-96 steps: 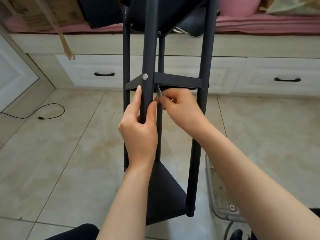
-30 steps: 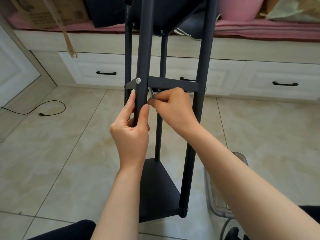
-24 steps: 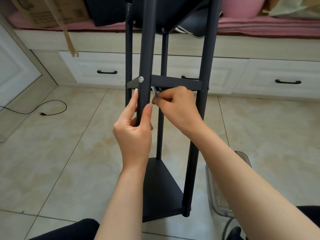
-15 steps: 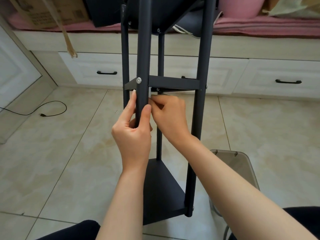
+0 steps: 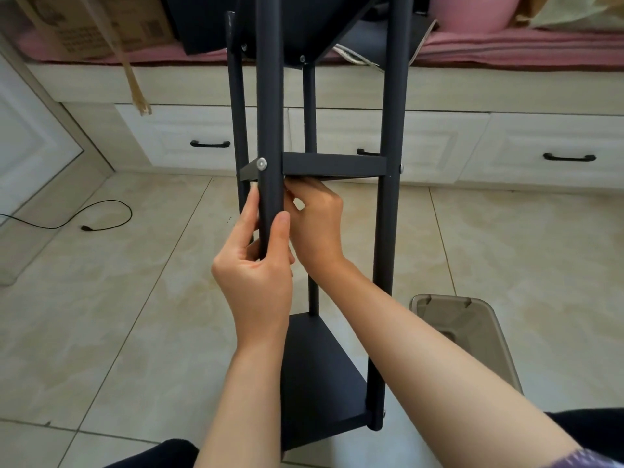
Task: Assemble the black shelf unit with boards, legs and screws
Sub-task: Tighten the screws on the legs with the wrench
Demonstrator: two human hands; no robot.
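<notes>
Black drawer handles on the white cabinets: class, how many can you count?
3: one left of the shelf's legs, one partly hidden between the legs, one at far right. Others may be hidden or out of frame.

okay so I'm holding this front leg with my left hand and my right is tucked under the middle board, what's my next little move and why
Probably keep turning whatever your right hand is working just under the middle board; the tool itself is hidden now. Your left hand grips the front leg just below its outer screw, which looks seated, so keep bracing there to keep the leg from twisting.
</notes>
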